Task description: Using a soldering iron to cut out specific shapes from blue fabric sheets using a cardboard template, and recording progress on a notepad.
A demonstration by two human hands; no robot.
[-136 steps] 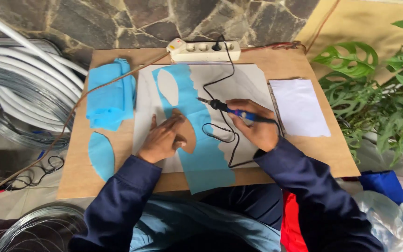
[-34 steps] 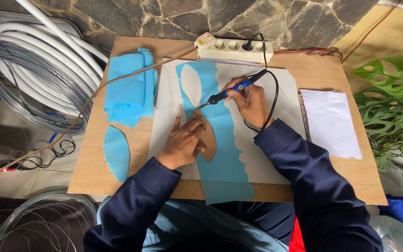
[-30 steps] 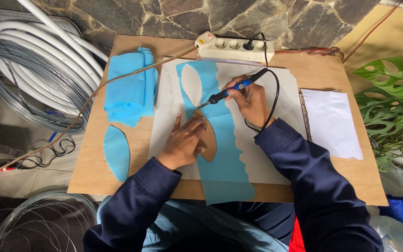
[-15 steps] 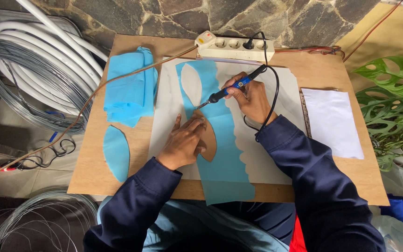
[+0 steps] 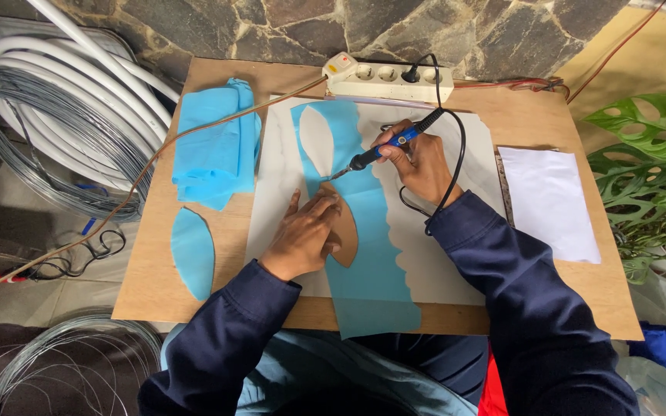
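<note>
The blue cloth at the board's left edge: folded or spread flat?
Folded. The blue cloth lies in stacked, creased layers, apart from both hands.

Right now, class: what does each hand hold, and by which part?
Right hand holds the corded hot-tip tool by its blue handle. Left hand holds nothing; it presses flat on the brown template.

Makeshift home workshop: stone wall [image 5: 425, 23], wire coils [image 5: 48, 115].

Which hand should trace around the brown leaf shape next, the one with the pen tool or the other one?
Probably the right hand: it grips the blue pen tool, whose tip sits at the top edge of the brown template. The left hand lies flat on that template, pinning it to the blue strip.
</note>
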